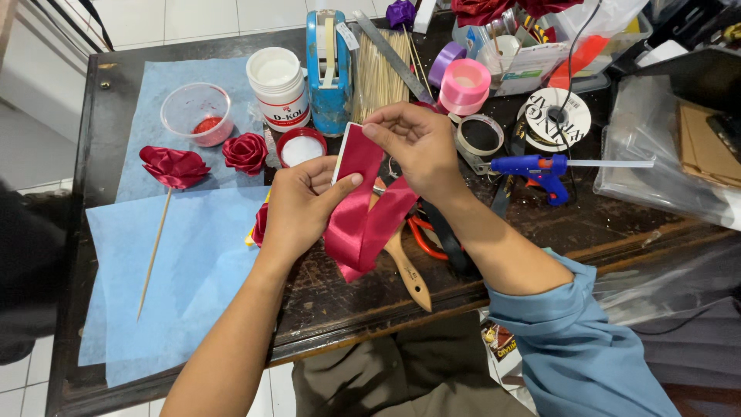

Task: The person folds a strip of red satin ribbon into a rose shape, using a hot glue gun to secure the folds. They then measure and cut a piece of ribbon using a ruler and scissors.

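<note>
White floor tiles frame a dark, scuffed wooden surface (587, 224) crowded with craft supplies, and two sheets of pale blue paper (185, 262) cover its left part. Above the middle of the near edge, the left hand (297, 207) and the right hand (413, 143) share a strip of wide dark red satin ribbon (359, 212). The left hand's fingers close around the strip from the left, thumb pressed flat on its face. The right hand's fingers pinch the ribbon's upper end, where a pale edge shows, and the rest of the strip loops down and folds back beneath both hands.

On the blue paper toward the left edge lies a finished red ribbon rose on a thin wooden skewer (171, 166), with a second, stemless red ribbon rose (245, 151) just beside it. Behind them stand a clear plastic cup with red bits inside (197, 113) and a white glue jar (278, 89); its red lid (301, 147) lies near the left hand. A blue tape dispenser (329, 73) and a bundle of bamboo skewers (378, 73) sit toward the far edge, beside a pink ribbon spool (465, 85). A blue hot glue gun (540, 170) lies to the right of the right hand. A wooden-handled tool (407, 270) rests under the ribbon near the front edge.
</note>
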